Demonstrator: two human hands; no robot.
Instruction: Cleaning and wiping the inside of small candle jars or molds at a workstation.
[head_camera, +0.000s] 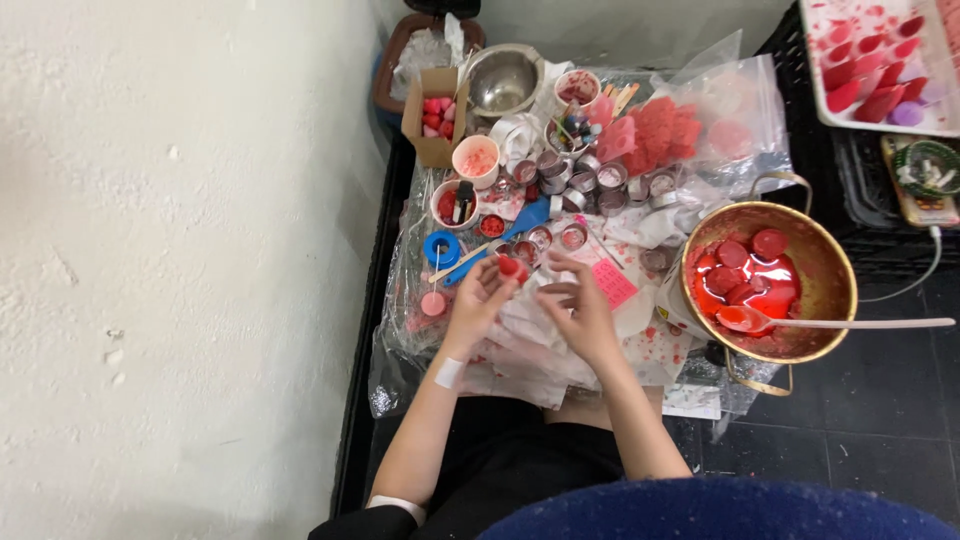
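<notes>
Small glossy red piece (512, 267) in left hand (478, 303)

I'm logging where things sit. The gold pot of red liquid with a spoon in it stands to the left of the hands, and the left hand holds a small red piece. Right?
Not quite. The head view shows the gold pot of red liquid, spoon in it, standing to the right of the hands, not the left. The left hand does hold a small red piece.

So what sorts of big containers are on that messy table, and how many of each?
Brass-coloured two-handled pot of red liquid: 1
Shiny steel bowl: 1
Small brown cardboard box of red and pink pieces: 1
White tray of red shapes: 1
Total: 4
The left hand holds a small red wax piece; the right hand is beside it.
</notes>
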